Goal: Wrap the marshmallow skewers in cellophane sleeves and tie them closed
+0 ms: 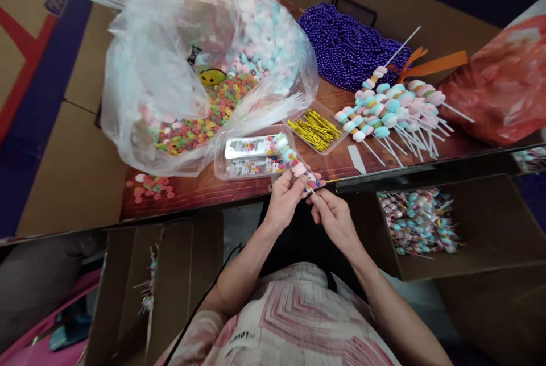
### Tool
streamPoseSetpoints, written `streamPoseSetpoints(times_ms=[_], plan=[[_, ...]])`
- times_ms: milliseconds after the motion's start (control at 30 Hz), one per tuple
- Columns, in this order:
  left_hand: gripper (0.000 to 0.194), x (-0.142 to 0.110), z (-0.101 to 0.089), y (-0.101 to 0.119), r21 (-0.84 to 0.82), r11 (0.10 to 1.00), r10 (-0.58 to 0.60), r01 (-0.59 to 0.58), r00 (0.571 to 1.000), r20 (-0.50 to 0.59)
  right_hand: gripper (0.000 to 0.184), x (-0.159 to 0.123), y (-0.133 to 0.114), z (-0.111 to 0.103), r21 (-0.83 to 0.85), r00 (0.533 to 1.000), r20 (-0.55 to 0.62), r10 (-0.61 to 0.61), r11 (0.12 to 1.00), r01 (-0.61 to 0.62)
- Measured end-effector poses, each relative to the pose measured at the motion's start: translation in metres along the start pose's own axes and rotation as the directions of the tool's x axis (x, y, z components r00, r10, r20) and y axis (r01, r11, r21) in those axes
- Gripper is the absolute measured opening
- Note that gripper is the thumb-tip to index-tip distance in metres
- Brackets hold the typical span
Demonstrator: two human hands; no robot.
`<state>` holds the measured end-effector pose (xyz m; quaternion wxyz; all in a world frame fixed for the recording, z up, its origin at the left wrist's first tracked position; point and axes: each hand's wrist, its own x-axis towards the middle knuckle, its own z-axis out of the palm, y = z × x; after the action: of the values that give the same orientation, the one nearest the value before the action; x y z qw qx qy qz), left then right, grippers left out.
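A candy skewer [288, 154] of pink, blue and white marshmallows, in what looks like a clear printed wrapper, is between my hands above the table's front edge. My left hand [285, 200] is closed round its lower part. At the stick end, my right hand [335, 213] pinches with thumb and fingers; whether it grips the stick or the wrapper is too small to tell. Just beyond them, a clear tray [219, 168] holds printed plastic wrappers [247, 149]. Beside it lie gold twist ties [315, 129] in a second clear tray [336, 142].
Unwrapped marshmallow skewers [390, 107] are piled at right, near purple beaded strands [345, 42] and a red bag [503, 82]. A large plastic bag [140, 65] holds gummy rings and marshmallows. Loose gummies [151, 187] lie at left. Below right, a cardboard box [490, 224] contains wrapped skewers.
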<state>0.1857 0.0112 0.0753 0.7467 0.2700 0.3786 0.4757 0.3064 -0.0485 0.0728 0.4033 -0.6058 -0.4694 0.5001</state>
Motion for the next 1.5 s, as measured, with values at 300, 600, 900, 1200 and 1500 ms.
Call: streamPoseSetpoints(times_ms=[300,600,900,1200,1500], plan=[[0.033,-0.006,-0.001,0.007,-0.061,0.996,0.070,-0.072,0.997,-0.027,0.030,0.020,-0.016,0.031,0.344,0.994,-0.093,0.062,0.939,-0.027],[0.029,-0.002,-0.015,0.027,-0.131,0.969,0.204,-0.211,0.977,-0.066,0.025,0.069,-0.052,-0.009,-0.458,0.923,0.278,-0.264,0.809,0.369],[0.033,-0.001,-0.026,0.028,-0.145,0.978,0.136,-0.150,0.986,-0.097,0.025,0.165,-0.054,-0.014,-0.937,0.984,0.020,-0.178,0.340,0.081],[0.034,0.004,-0.031,0.031,-0.249,0.961,0.085,-0.118,0.987,-0.139,0.030,0.162,-0.062,-0.024,-0.945,0.994,0.024,-0.104,0.321,0.057],[0.030,0.001,-0.026,0.028,-0.090,0.985,0.135,-0.149,0.980,-0.149,0.025,0.169,-0.052,-0.025,-0.933,0.980,0.103,-0.173,0.325,0.156]])
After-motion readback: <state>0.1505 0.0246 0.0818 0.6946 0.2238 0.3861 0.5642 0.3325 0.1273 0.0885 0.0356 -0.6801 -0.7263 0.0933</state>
